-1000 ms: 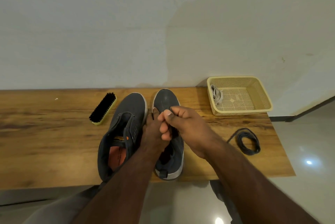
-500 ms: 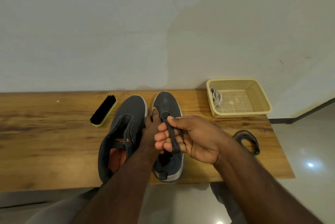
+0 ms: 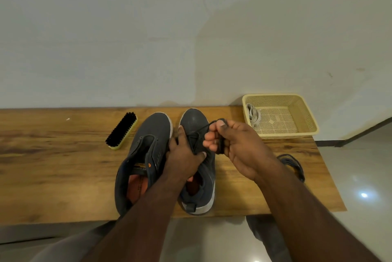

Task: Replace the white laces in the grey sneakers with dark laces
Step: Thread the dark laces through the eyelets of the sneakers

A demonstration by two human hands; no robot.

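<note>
Dark lace point(image 3: 199, 134) runs taut from the forefoot of the right-hand grey sneaker point(image 3: 198, 164), near the table's centre, up to the right hand point(image 3: 235, 145) at about 2 o'clock from the shoe. That hand's fingers curl round a bunched length of the flat woven cord, thumb and forefinger pinching it at the top. The left hand point(image 3: 182, 155) lies across the same shoe's eyelet panel, thumb and fingers clamped on its upper where the lace enters; which eyelets are threaded is hidden under it. As a judgement, the job is roughly at its midpoint or short of it: both shoes are free of white lace, this one is only begun at its lower holes, and the left-hand grey sneaker point(image 3: 146, 151), touching its mate at 9 o'clock, gapes unlaced with its orange insole showing. Both uppers look like soft knit mesh over pale rubber soles. A second dark lace point(image 3: 293, 165) lies coiled at 3 o'clock near the table edge, presumably for the other shoe. White laces point(image 3: 253, 116) sit bundled in the left corner of a cream perforated plastic basket point(image 3: 297, 132) at 1 o'clock. A black-bristled shoe brush point(image 3: 122, 132) with a yellowish back lies at 10 o'clock on the wood-grain table point(image 3: 53, 166).
</note>
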